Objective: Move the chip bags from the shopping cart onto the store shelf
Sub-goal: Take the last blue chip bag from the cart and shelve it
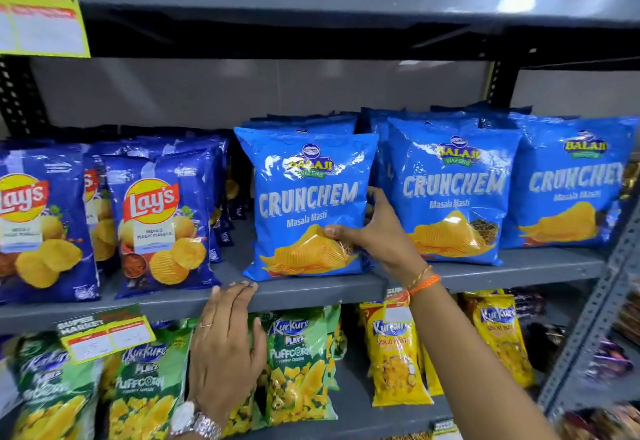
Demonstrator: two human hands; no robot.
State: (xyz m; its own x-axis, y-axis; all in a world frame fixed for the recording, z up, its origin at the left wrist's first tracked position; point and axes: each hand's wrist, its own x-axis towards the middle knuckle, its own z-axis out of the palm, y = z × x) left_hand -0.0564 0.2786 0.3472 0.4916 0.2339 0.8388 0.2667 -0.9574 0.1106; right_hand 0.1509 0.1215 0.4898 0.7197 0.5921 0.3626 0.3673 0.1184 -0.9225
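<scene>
While my right hand [372, 232] grips it, the blue Crunchem bag [304, 204] stands upright, glossy. My left hand [225, 342] lies flat and empty on the shelf edge [311, 289]. The bags behind are mostly hidden.

Light: bright, even, from overhead | Glare: white glints on the glossy blue bags [453, 183] just beside the right hand [375, 232] | Shadow: dark band under the upper shelf [311, 0], well above both hands | Blur: price tags and corners smeared, centre sharp | Distortion: shelf lines bow at the edges

Crunchem bags [453, 183] right of Lay's bags [162, 225]
</scene>
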